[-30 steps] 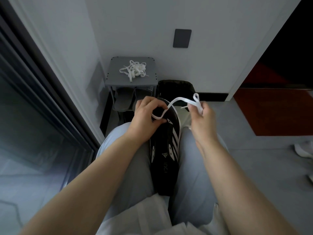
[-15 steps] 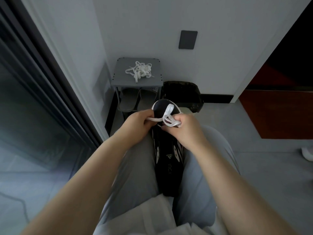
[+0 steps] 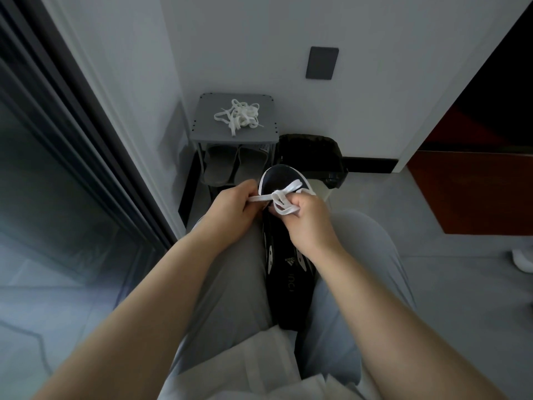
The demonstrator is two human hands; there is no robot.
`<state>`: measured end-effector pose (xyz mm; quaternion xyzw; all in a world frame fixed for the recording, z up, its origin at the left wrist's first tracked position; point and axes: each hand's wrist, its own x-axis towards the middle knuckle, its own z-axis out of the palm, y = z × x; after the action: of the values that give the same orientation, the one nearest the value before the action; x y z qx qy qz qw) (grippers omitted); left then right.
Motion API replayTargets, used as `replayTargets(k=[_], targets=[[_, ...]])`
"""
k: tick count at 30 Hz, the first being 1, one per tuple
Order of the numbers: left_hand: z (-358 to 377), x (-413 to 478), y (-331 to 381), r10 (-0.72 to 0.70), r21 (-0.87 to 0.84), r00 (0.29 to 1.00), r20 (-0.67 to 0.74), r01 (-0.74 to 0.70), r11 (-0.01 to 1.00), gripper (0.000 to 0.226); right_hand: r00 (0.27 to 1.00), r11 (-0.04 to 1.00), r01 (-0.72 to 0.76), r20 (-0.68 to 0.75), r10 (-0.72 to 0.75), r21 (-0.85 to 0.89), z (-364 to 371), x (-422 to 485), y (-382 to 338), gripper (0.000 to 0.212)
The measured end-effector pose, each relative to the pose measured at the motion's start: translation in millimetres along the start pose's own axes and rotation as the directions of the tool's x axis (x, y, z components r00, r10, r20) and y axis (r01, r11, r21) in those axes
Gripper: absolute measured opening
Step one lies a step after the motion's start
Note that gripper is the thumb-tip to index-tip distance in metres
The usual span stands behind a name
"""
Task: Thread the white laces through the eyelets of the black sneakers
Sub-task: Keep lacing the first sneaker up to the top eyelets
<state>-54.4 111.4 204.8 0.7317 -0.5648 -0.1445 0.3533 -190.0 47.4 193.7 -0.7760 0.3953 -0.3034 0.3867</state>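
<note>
White lace point(image 3: 259, 198) stretched over your black sneaker point(image 3: 284, 272), toe end.
Your left hand point(image 3: 229, 210) pinches one end at 9 o'clock; right hand point(image 3: 310, 223) fingers clutch its loops at 3 o'clock.

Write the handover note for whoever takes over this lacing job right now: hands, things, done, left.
Left hand: pinches one end of the lace, which is drawn taut.
Right hand: grips the rest of the lace, bunched in loops.
Sneaker: lies between the thighs, toe pointing away; the lace crosses it near the toe.
Spare laces: tangled pile on the grey shelf.
Done: lacing seems started at the toe end; the hands hide how many eyelets.
Left: thread the remaining eyelets. No second sneaker is in view.
</note>
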Motion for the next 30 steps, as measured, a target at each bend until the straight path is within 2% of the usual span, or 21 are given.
replayTargets(k=[3, 7, 12, 15, 21, 23, 25, 27, 29, 30], targets=[[-0.9, 0.1, 2.3, -0.063, -0.072, 0.998, -0.014, 0.062, 0.996, 0.017, 0.998, 0.992, -0.064, 0.026, 0.061, 0.112, 0.9, 1.6, -1.2, 0.019], [0.8, 2.2, 9.4, -0.161, -0.124, 0.986, -0.034, 0.156, 0.980, 0.021, 0.991, 0.982, -0.133, 0.023, 0.131, 0.136, 1.9, 0.7, -0.8, 0.017], [5.5, -0.4, 11.8, -0.161, -0.083, 0.984, -0.081, 0.154, 0.985, 0.016, 0.997, 0.996, -0.069, -0.016, 0.070, 0.049, 2.2, 0.9, 4.3, 0.021], [6.1, -2.0, 13.5, -0.166, -0.122, 0.983, -0.084, 0.155, 0.980, 0.012, 0.995, 0.995, -0.050, -0.084, 0.057, 0.082, 9.6, -2.1, 2.1, 0.024], [4.5, -0.7, 16.0, -0.209, -0.193, 0.975, -0.078, 0.190, 0.963, 0.026, 0.991, 0.972, -0.130, -0.009, 0.135, 0.195, 4.8, 1.0, 0.7, 0.013], [5.0, 3.3, 12.1, -0.248, -0.255, 0.966, -0.078, 0.222, 0.941, 0.025, 0.987, 0.955, -0.150, -0.014, 0.159, 0.257, -8.6, 3.1, -3.6, 0.003], [-0.8, 8.2, 6.1, -0.322, -0.399, 0.940, -0.109, 0.255, 0.881, 0.029, 0.979, 0.939, -0.152, -0.080, 0.185, 0.310, -27.6, 7.9, -6.0, 0.007], [-17.9, 14.1, -1.7, -0.396, -0.493, 0.894, -0.209, 0.253, 0.832, 0.032, 0.983, 0.942, -0.116, -0.097, 0.153, 0.314, -47.0, 12.4, -9.3, 0.010], [-39.3, 19.6, 1.3, -0.346, -0.375, 0.898, -0.272, 0.232, 0.898, 0.022, 0.999, 0.946, -0.042, 0.007, 0.043, 0.321, -58.5, 16.0, -18.1, 0.015], [-46.7, 22.6, 7.7, -0.244, -0.230, 0.937, -0.250, 0.187, 0.955, 0.015, 0.995, 0.947, -0.012, 0.097, -0.020, 0.320, -59.8, 17.6, -23.6, 0.031]])
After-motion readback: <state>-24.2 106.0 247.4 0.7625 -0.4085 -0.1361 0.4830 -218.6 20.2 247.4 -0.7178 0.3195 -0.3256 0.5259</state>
